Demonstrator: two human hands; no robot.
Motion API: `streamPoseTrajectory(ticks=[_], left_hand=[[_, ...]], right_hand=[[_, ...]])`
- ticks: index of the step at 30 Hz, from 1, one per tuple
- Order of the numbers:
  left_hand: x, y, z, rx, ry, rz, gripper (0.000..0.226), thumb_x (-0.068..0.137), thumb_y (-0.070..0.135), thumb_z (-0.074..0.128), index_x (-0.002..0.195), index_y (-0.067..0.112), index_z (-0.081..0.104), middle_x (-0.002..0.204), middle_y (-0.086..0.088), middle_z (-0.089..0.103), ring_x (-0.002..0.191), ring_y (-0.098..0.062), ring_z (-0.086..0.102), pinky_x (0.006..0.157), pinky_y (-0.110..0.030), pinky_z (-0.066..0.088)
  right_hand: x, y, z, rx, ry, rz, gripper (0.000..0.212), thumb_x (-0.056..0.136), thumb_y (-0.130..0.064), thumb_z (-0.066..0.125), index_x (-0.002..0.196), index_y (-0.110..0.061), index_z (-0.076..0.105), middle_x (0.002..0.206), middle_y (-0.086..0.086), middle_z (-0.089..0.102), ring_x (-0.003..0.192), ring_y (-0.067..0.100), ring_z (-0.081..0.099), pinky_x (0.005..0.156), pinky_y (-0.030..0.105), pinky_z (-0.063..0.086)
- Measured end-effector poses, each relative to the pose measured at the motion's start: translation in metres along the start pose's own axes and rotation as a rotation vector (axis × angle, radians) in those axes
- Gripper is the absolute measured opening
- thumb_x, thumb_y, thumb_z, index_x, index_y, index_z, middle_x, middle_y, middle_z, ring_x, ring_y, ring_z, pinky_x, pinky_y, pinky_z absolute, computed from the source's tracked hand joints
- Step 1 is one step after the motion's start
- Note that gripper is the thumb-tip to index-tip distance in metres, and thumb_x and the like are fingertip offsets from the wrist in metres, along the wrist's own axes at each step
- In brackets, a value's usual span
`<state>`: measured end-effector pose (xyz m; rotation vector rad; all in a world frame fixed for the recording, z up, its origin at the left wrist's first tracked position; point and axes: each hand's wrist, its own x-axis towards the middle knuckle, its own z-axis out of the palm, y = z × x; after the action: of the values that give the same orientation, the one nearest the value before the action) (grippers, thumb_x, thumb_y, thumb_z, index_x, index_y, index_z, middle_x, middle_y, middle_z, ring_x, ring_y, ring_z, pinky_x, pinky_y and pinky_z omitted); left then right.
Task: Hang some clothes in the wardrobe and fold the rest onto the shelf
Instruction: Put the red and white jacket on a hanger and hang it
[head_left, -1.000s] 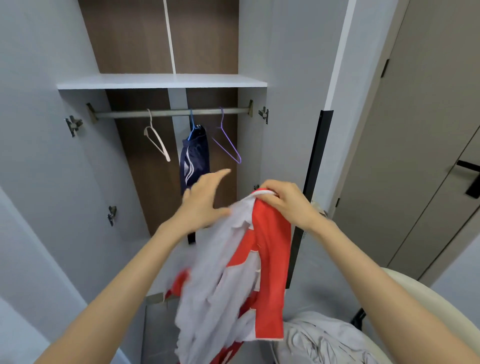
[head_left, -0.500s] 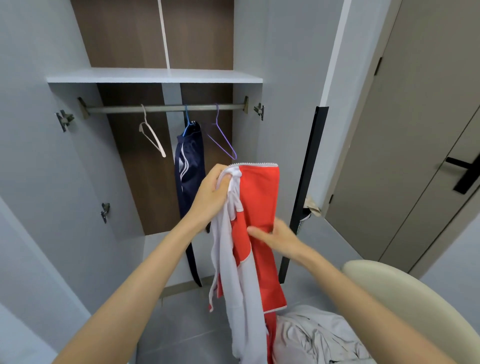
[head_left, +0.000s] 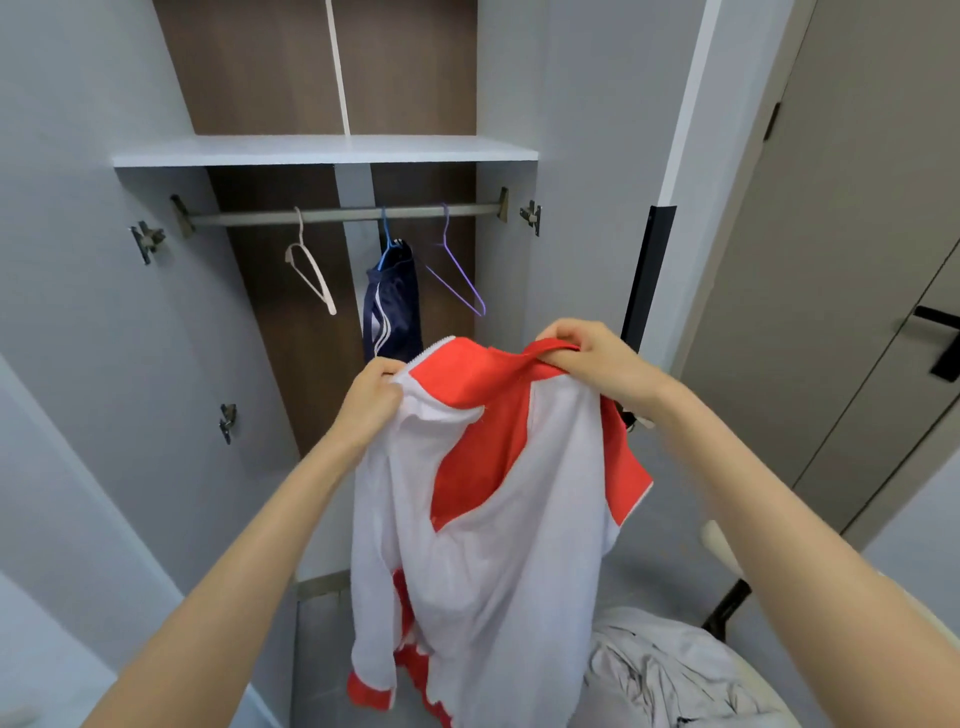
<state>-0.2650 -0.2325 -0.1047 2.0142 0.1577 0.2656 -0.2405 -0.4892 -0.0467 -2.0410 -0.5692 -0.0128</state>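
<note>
1. Open wardrobe (head_left: 519, 78) with white side walls and a brown wood-grain back fills the view, its doors swung wide to both sides.
2. Left hand (head_left: 371, 397) is curled tight on the white upper edge of a red-and-white jacket (head_left: 493, 519), pinching the cloth by its zipper end.
3. Right hand (head_left: 587, 351) grips a bunched fold of red fabric at the jacket's other top corner, fingers wrapped over it.
4. Held up between the two hands in front of the wardrobe opening, the jacket hangs spread, its white panel facing the camera and red cuffs dangling at the bottom.
5. Behind the hands, a metal rail (head_left: 343, 214) runs across the wardrobe just under a white shelf (head_left: 322, 150).
6. Three hangers sit on the rail: a white hanger (head_left: 311, 270) toward the left end, a blue hanger (head_left: 387, 244) at the middle carrying a navy garment (head_left: 395, 317) with white stripes, and a bare purple hanger (head_left: 457, 270) toward the right end.
7. At the lower right, a crumpled grey garment (head_left: 670, 675) lies on a pale chair (head_left: 719, 540).
8. Beyond the wardrobe's right wall stands a grey door (head_left: 857, 208) with a black handle (head_left: 940, 338).
</note>
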Motion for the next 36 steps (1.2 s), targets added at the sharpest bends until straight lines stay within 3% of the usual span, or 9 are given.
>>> streamPoseTrajectory(ticks=[4, 6, 10, 15, 20, 23, 28, 31, 36], left_hand=[[-0.013, 0.003, -0.018, -0.088, -0.335, -0.062, 0.041, 0.071, 0.043, 0.074, 0.108, 0.028, 0.065, 0.108, 0.010, 0.066, 0.098, -0.007, 0.064, 0.084, -0.025, 0.050], [-0.017, -0.003, -0.020, 0.008, -0.412, 0.023, 0.037, 0.068, 0.037, 0.086, 0.099, 0.024, 0.072, 0.094, 0.008, 0.073, 0.085, -0.004, 0.067, 0.079, -0.022, 0.052], [-0.006, -0.011, -0.034, -0.219, 0.187, 0.137, 0.009, 0.078, 0.004, 0.076, 0.081, 0.007, 0.067, 0.078, -0.005, 0.061, 0.074, -0.011, 0.052, 0.070, -0.031, 0.045], [0.006, 0.000, -0.051, -0.242, 0.280, 0.273, 0.017, 0.084, 0.010, 0.059, 0.069, 0.010, 0.064, 0.062, 0.005, 0.058, 0.062, -0.001, 0.049, 0.061, -0.021, 0.043], [0.015, -0.006, -0.073, -0.410, 0.399, 0.165, 0.042, 0.083, -0.001, 0.048, 0.048, 0.022, 0.040, 0.048, 0.016, 0.039, 0.053, 0.000, 0.035, 0.054, -0.019, 0.033], [0.017, -0.014, -0.084, -0.306, 0.365, 0.117, 0.023, 0.078, 0.002, 0.049, 0.055, 0.007, 0.050, 0.054, 0.008, 0.045, 0.059, -0.007, 0.042, 0.059, -0.027, 0.037], [0.026, -0.045, -0.105, -0.106, 0.351, -0.021, 0.018, 0.078, 0.032, 0.069, 0.073, 0.016, 0.061, 0.071, 0.004, 0.060, 0.069, -0.014, 0.056, 0.067, -0.031, 0.046], [0.031, -0.066, -0.108, 0.024, 0.451, 0.041, 0.015, 0.087, 0.031, 0.068, 0.088, 0.017, 0.067, 0.084, 0.002, 0.066, 0.081, -0.017, 0.062, 0.070, -0.027, 0.043], [0.054, -0.074, -0.111, 0.064, 0.579, 0.094, 0.019, 0.096, 0.032, 0.055, 0.100, 0.016, 0.065, 0.095, -0.002, 0.067, 0.088, -0.022, 0.061, 0.080, -0.034, 0.048]], right_hand=[[0.020, -0.017, 0.019, 0.064, 0.027, 0.062, 0.008, 0.094, -0.011, 0.059, 0.089, -0.005, 0.061, 0.087, 0.009, 0.060, 0.079, 0.012, 0.055, 0.072, 0.022, 0.043], [0.029, -0.021, 0.032, 0.002, 0.036, 0.030, 0.008, 0.093, -0.011, 0.059, 0.087, -0.007, 0.062, 0.086, 0.005, 0.059, 0.080, 0.012, 0.054, 0.073, 0.023, 0.042], [0.037, -0.009, 0.046, -0.204, -0.032, -0.078, 0.015, 0.090, -0.027, 0.068, 0.080, -0.018, 0.062, 0.077, -0.009, 0.060, 0.069, -0.001, 0.053, 0.068, 0.013, 0.041], [0.025, 0.027, 0.085, -0.157, -0.310, -0.042, 0.016, 0.080, -0.032, 0.079, 0.075, -0.035, 0.063, 0.065, -0.018, 0.056, 0.059, -0.002, 0.047, 0.061, 0.018, 0.041], [0.006, 0.088, 0.122, -0.173, -0.517, 0.162, 0.016, 0.091, -0.027, 0.067, 0.090, -0.010, 0.068, 0.072, -0.003, 0.068, 0.068, 0.011, 0.060, 0.072, 0.028, 0.046], [0.018, 0.101, 0.132, -0.172, -0.291, 0.174, 0.016, 0.101, -0.023, 0.051, 0.086, -0.019, 0.055, 0.078, -0.007, 0.056, 0.082, 0.017, 0.053, 0.078, 0.032, 0.042], [0.061, 0.085, 0.112, -0.164, 0.325, 0.125, 0.025, 0.105, -0.028, 0.037, 0.083, -0.017, 0.042, 0.077, 0.000, 0.053, 0.078, 0.026, 0.050, 0.067, 0.034, 0.030], [0.087, 0.072, 0.105, -0.285, 0.353, -0.030, 0.023, 0.104, -0.037, 0.036, 0.087, -0.023, 0.045, 0.077, -0.002, 0.058, 0.074, 0.028, 0.054, 0.067, 0.037, 0.040], [0.127, 0.067, 0.125, -0.413, 0.194, -0.201, 0.023, 0.102, -0.045, 0.035, 0.091, -0.028, 0.045, 0.074, -0.003, 0.062, 0.072, 0.027, 0.054, 0.063, 0.035, 0.037]])
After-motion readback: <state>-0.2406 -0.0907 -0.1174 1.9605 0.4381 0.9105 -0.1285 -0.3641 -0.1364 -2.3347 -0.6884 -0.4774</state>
